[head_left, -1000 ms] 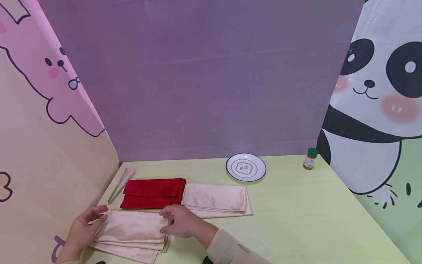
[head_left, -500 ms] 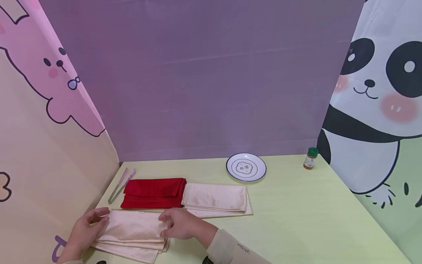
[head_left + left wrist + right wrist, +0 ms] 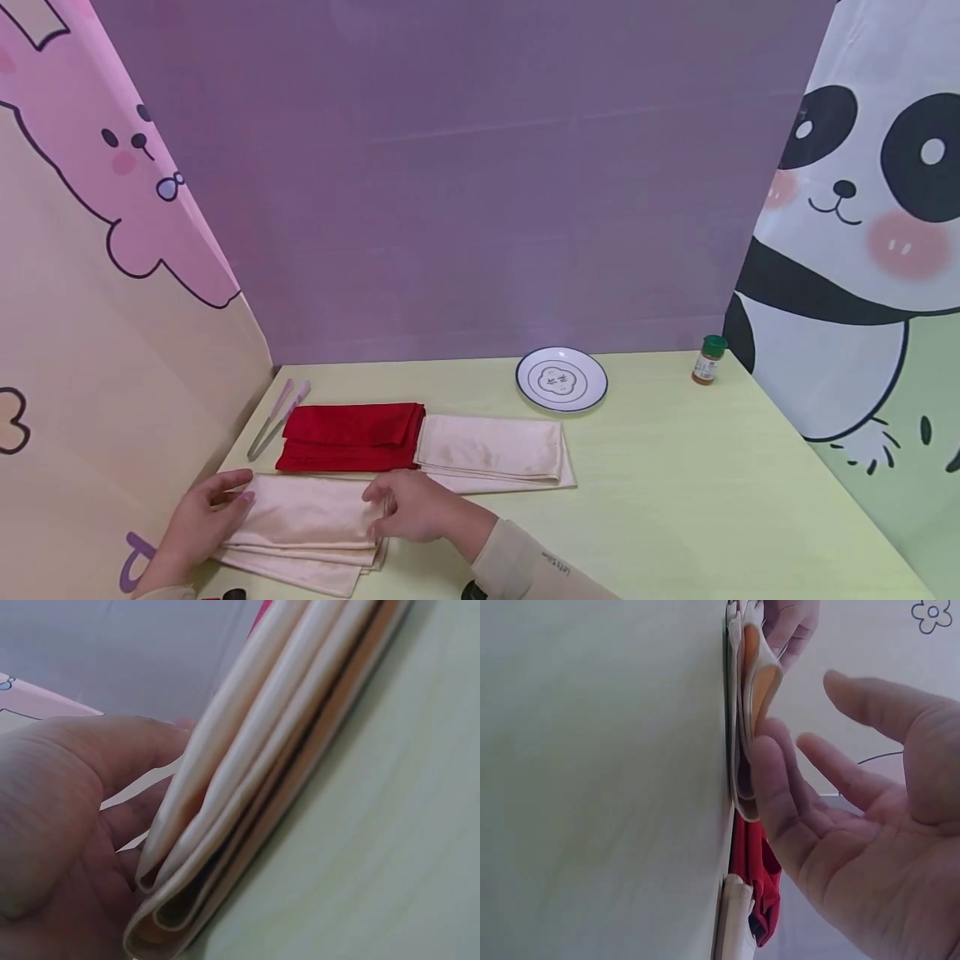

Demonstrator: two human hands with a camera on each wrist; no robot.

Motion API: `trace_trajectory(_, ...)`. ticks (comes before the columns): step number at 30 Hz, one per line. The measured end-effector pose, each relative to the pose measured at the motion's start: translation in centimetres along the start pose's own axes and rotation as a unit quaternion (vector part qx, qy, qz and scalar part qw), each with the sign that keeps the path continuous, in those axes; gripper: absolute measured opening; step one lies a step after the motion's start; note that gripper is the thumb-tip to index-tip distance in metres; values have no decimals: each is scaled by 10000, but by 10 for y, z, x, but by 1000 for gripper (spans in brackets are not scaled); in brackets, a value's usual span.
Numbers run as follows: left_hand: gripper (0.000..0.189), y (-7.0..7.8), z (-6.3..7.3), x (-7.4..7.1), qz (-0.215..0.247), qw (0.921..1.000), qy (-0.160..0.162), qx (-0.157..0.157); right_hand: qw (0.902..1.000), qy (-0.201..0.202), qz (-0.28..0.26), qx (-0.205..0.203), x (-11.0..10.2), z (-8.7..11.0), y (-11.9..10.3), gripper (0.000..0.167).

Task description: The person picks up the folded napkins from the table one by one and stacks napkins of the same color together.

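A cream satin cloth (image 3: 307, 512), folded into several layers, lies at the front left of the table in the head view. My left hand (image 3: 202, 518) is at its left edge, thumb tip right at the upper layers and fingers loosely bent beside the folds. In the left wrist view, the stacked layers (image 3: 255, 750) stand out beside the thumb. At the cloth's right edge is my right hand (image 3: 416, 504), its fingers relaxed and spread. The right wrist view has its fingertips (image 3: 769, 754) against the cloth's folded side, with the thumb held apart.
Behind the cloth lies a folded red cloth (image 3: 348, 437), with another folded cream cloth (image 3: 491, 448) to its right. Tongs (image 3: 273, 425) lie at the left edge. Farther back are a white plate (image 3: 534, 383) and a green-capped jar (image 3: 708, 362). Patterned walls border the table.
Both hands stay at the cloth's two sides. The left hand has shifted very slightly to the right; the cloths look the same.
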State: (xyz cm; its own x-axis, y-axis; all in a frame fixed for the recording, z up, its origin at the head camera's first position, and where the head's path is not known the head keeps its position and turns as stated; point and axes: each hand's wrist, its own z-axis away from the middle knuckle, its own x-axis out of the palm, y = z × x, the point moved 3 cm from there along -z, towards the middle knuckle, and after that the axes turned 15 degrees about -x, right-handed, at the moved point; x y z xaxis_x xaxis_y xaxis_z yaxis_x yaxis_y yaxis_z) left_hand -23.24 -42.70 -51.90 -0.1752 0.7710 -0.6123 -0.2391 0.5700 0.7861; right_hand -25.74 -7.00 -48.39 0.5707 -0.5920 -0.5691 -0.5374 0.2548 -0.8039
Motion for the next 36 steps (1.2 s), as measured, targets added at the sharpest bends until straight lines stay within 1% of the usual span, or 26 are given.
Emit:
trace_trajectory(3,45,2,0,1,-145,9999,70,-36,9993,221,284,-32,-4,1,1,37)
trace_trajectory(6,42,4,0,3,-257,9995,172,-66,9983,306,491,-17,-7,2,1,39)
trace_trajectory(8,40,5,1,4,-285,9994,204,-37,9982,306,510,29,-8,2,1,40)
trace_trajectory(13,39,10,3,6,-156,9997,188,55,9984,270,458,172,-9,2,3,39)
trace_trajectory(19,37,12,4,9,-131,9998,169,41,9960,161,833,281,-11,3,6,32)
trace_trajectory(24,36,11,4,10,-143,9998,161,54,9927,96,1177,257,-13,3,7,29)
trace_trajectory(28,36,9,3,11,-97,9997,159,136,9932,94,1125,293,-13,3,7,30)
trace_trajectory(31,36,7,2,11,-16,9998,115,153,9950,89,908,406,-13,4,7,31)
trace_trajectory(36,31,6,1,12,92,9999,-25,32,9937,-27,989,523,-11,3,11,33)
